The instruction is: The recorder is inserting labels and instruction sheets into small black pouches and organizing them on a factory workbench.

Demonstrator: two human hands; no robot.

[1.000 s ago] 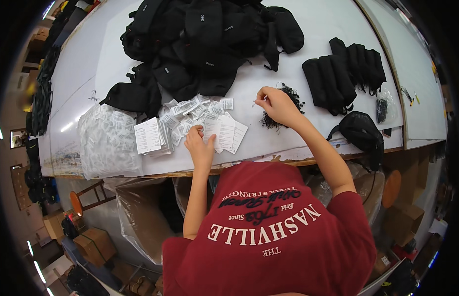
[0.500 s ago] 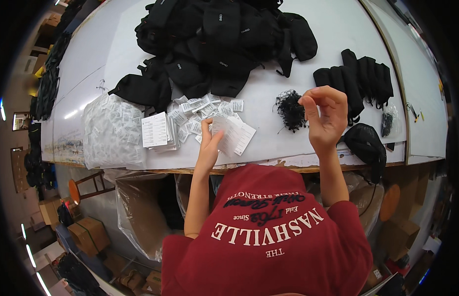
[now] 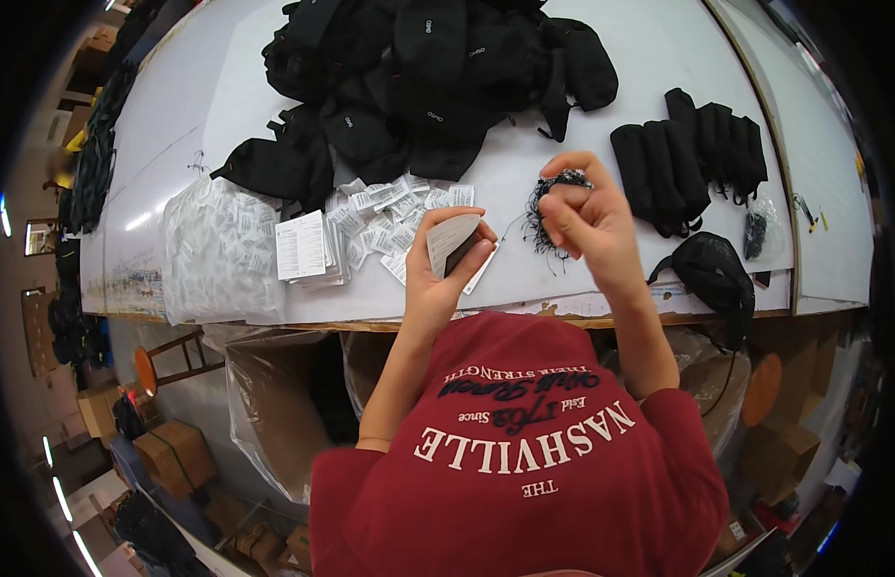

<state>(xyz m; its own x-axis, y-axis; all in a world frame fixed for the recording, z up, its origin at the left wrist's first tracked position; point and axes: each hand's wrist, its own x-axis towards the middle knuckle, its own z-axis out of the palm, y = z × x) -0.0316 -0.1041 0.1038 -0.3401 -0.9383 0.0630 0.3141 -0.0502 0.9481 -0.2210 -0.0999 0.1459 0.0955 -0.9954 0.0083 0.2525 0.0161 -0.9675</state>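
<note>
In my left hand (image 3: 436, 279) is a white printed card (image 3: 451, 240), bent into a curve between thumb and fingers. A dark patch shows inside the bend. Below the fingers, part of another white card (image 3: 479, 274) lies on the table. My right hand (image 3: 594, 221) is raised just right of a tangle of black strings (image 3: 542, 229), partly covering it. Its index finger arches forward, while the thumb meets another finger in a pinch; whether a thin string is in it I cannot make out. Left of the hands are a stack of white cards (image 3: 303, 248) and loose white labels (image 3: 380, 216).
A clear plastic bag of white labels (image 3: 222, 255) lies at the left. Behind it rises a heap of black fabric bags (image 3: 409, 87). Rolled black pouches (image 3: 659, 173), a black mesh bag (image 3: 707, 274) and a small clear packet (image 3: 758, 231) lie at the right.
My left hand has moved right and turned, and its card is now curved. My right hand has shifted left over the string tangle, its fingers drawn into a pinch.
</note>
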